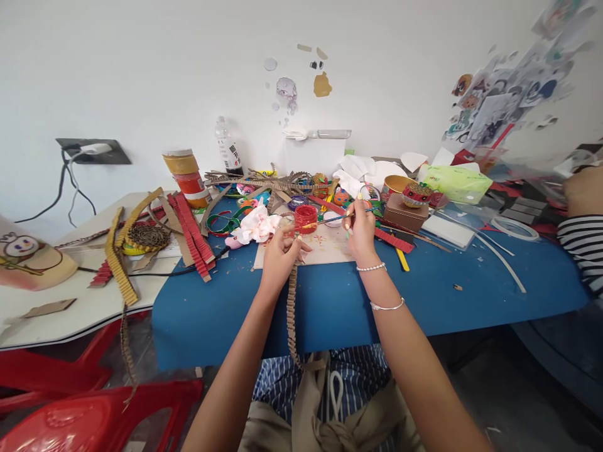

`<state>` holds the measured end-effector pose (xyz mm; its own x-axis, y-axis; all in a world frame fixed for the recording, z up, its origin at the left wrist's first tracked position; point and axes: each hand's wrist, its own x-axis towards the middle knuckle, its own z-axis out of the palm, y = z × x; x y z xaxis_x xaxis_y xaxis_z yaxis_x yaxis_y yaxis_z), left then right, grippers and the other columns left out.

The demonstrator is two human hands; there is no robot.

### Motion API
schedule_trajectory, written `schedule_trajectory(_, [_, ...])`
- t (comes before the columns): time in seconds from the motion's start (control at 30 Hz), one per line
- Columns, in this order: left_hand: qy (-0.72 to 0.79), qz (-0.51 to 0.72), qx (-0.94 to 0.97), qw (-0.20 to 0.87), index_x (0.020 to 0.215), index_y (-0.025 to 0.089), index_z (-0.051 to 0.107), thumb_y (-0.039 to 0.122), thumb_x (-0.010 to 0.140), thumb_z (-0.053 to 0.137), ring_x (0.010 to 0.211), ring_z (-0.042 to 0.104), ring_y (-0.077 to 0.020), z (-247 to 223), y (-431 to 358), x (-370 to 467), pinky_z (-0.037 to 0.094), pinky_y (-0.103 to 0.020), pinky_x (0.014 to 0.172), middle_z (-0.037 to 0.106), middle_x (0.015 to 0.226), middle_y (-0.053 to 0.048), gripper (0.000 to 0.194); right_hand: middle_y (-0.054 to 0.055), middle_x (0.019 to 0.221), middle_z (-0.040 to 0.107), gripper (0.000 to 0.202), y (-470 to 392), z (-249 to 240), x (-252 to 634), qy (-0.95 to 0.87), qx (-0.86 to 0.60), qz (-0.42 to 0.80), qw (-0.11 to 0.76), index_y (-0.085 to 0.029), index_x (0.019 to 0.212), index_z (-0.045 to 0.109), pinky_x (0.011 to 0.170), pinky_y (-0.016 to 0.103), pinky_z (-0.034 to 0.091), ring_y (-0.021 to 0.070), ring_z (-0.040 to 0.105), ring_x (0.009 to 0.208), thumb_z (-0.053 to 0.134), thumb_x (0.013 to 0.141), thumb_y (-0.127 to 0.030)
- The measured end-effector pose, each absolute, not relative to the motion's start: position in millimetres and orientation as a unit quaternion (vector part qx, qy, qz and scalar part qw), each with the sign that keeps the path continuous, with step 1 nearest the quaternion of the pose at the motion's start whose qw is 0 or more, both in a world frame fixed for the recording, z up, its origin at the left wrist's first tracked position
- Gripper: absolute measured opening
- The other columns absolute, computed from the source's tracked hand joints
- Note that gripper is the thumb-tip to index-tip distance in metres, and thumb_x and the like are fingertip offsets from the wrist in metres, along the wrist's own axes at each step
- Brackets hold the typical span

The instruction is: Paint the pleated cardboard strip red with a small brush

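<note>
My left hand is closed on a corrugated brown cardboard strip, which hangs down over the table's front edge to my lap. In my right hand is a thin brush, held in a pinch with its tip pointing left. The tip lies close to a small round red jar, just beyond my left hand. Under both hands lies a pale board with red marks. Crumpled white tissue with pink stains sits left of the jar.
Red strips and a coiled brown roll lie at left, near a paint jar. A brown box and green tissue pack stand at right. Another person's striped sleeve shows at the far right.
</note>
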<state>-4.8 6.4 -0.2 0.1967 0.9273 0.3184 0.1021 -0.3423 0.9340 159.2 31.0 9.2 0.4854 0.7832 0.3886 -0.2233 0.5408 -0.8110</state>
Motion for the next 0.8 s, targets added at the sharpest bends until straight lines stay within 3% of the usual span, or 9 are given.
schedule_trajectory(0.8, [0.381,0.513,0.638,0.429,0.102,0.015,0.043,0.024,0.074,0.046,0.043,0.05,-0.0076,-2.2,7.2,-4.3,0.043,-0.022,0.051,0.061,0.06,0.003,0.031,-0.008,0.033,0.032,0.041,30.0,10.3,159.4,-0.387,-0.36,0.319,0.787,-0.018,0.05,0.04,0.035,0.019,0.019,0.0035,0.026,0.031,0.043,0.075,-0.05])
